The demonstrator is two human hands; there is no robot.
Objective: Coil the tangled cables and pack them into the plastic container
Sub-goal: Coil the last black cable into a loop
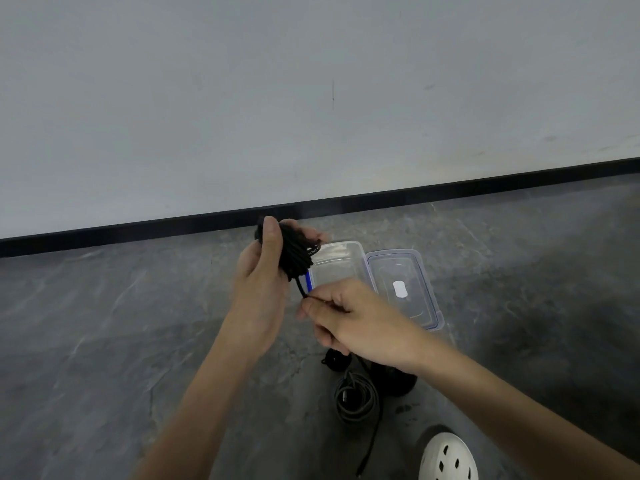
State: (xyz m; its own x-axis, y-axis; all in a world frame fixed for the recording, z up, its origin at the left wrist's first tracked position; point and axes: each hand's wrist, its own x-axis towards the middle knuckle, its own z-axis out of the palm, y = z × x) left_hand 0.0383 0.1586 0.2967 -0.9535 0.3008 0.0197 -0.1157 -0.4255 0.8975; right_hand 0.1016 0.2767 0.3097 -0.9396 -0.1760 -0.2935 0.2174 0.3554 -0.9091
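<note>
A pale grey plain wall (311, 81) is seen across the upper half of the view, marked by 1 thin dark vertical line (332, 95) near its middle and by a few faint scuffs. Along its foot a black skirting strip (450, 187) is run, slanting up to the right. Below it a dark grey, stone-patterned floor (121, 323) is spread. At the bottom edge, right of centre, 1 white clog pierced with dark oval holes (446, 457) is set on that floor, partly cut off.

Black cable coil (294, 252) in left hand (261, 285), its loose end pinched by right hand (353, 318) above plastic container (341, 263).
</note>
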